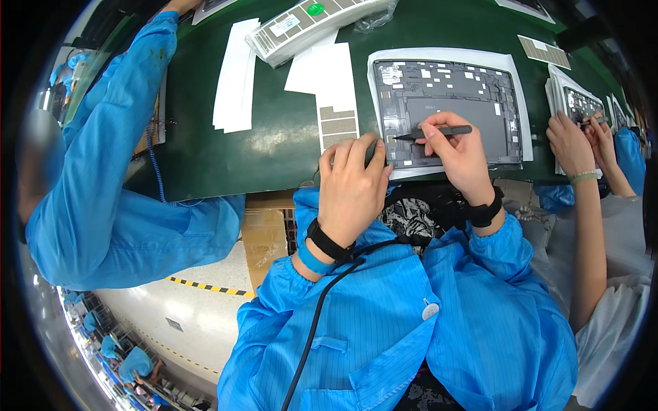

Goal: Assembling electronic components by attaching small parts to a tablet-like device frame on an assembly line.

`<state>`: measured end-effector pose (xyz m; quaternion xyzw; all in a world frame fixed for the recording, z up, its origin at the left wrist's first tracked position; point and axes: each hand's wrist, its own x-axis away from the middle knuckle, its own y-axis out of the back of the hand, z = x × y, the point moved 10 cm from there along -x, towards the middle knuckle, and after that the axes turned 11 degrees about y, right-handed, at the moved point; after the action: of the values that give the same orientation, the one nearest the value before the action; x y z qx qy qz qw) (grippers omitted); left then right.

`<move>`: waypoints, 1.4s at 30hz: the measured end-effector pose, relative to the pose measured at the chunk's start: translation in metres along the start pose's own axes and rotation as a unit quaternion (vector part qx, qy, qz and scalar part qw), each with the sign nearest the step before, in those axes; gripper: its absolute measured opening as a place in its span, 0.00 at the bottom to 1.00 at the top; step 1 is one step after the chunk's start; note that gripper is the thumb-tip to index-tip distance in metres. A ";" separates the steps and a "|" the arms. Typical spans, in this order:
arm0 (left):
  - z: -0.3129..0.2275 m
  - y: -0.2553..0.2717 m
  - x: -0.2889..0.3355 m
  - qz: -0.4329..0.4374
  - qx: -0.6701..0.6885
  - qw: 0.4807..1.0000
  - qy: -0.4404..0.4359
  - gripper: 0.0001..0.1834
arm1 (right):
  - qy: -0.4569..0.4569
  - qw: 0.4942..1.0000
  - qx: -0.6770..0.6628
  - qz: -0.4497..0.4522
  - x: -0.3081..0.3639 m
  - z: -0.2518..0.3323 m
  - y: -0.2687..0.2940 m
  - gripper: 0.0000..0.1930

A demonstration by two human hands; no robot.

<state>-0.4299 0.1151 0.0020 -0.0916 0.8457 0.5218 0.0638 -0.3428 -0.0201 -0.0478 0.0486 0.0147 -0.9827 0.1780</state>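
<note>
- Centrally, one dark grey rectangular device panel (474,103), dotted with small white patches, lying flat on a larger white paper sheet (526,140) near the edge of the dark green table (274,154).
- Right hand (460,151), over the panel's lower part at six o'clock: thumb and fingers pinch a slender black pointed tool (452,130), its tip toward eight o'clock, at the panel's left side. Whether the tip touches or bears anything is too small to tell.
- Left hand (353,181), just outside the panel at eight o'clock: fingers bent, palm down. A dark rounded object (371,151) shows by the fingertips; whether it is gripped is unclear.
- White backing strip with tan-grey rectangles (338,127), at nine o'clock, its lower end behind the left hand.
- Progress, by judgement: many white patches already on the panel; several tan-grey rectangles left on the strip, its top one notched, so supply looks partly used. Exact count remaining: not determinable.
- Plastic-wrapped bundle of striped sheets with a green dot (315,26), at ten o'clock; long blank white paper strips (236,79), farther out, between nine and ten.
- Tan-striped card (543,52), at two o'clock.
- Co-worker's hands (572,142), between three and four, at another dark panel (581,103).
</note>
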 end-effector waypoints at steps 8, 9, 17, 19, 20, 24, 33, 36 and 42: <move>-0.017 -0.011 0.000 -0.010 -0.060 0.998 -0.011 0.23 | 0.002 1.000 0.024 -0.012 0.003 0.000 -0.001 0.06; -0.019 -0.012 -0.001 -0.015 -0.071 0.997 -0.014 0.25 | 0.003 1.000 0.023 -0.012 0.003 0.000 -0.001 0.06; -0.028 -0.021 -0.005 -0.022 -0.107 0.993 -0.037 0.27 | 0.019 0.998 0.046 -0.042 0.004 0.002 0.003 0.08; -0.032 -0.020 -0.007 -0.028 -0.132 0.990 -0.037 0.28 | 0.063 0.992 0.017 -0.112 0.007 0.013 0.017 0.08; -0.034 -0.018 -0.007 -0.029 -0.132 0.990 -0.037 0.28 | 0.108 0.978 -0.013 -0.180 0.011 0.023 0.030 0.09; -0.026 -0.010 -0.004 -0.011 -0.107 0.994 -0.024 0.29 | 0.132 0.968 -0.008 -0.214 -0.002 0.059 0.068 0.09; 0.040 0.009 0.008 -0.003 -0.039 0.999 0.006 0.29 | 0.028 0.999 -0.023 -0.022 -0.042 0.024 -0.053 0.10; 0.046 -0.004 0.012 0.028 -0.053 0.998 0.025 0.29 | 0.024 0.999 0.022 -0.016 -0.052 0.007 -0.068 0.11; 0.048 -0.003 0.011 0.025 -0.032 0.999 0.027 0.29 | 0.060 0.990 0.131 -0.006 -0.056 0.011 -0.073 0.12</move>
<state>-0.4397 0.1559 -0.0247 -0.0863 0.8322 0.5472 0.0246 -0.3171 0.0676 -0.0302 0.1303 -0.1028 -0.9726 0.1627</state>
